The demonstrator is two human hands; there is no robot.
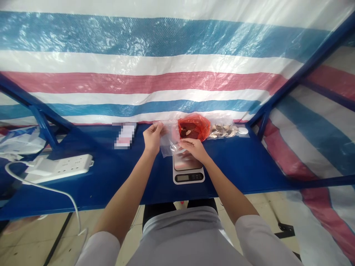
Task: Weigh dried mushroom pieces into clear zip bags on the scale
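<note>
My left hand (pixel 152 137) pinches the upper left edge of a clear plastic bag (pixel 167 143). At the bag's right side my right hand (pixel 193 148) has its fingers closed over the edge, above the scale. The bag looks flat, with nothing I can make out inside. Below my right hand lies a white kitchen scale (pixel 189 176) with a metal plate and a dark display. Just behind that hand, an open red plastic bag (pixel 203 129) holds brownish dried pieces. Beside it on the right, a filled clear bag (pixel 222 130) contains pale slices.
A white round item (pixel 243 130) in clear plastic lies far right. On the left are a blurred-out phone-like object (pixel 125 136) and a white power strip (pixel 70 166) with a cable. Blue metal posts (pixel 41 125) and a striped sheet (pixel 166 81) enclose the blue table (pixel 235 170).
</note>
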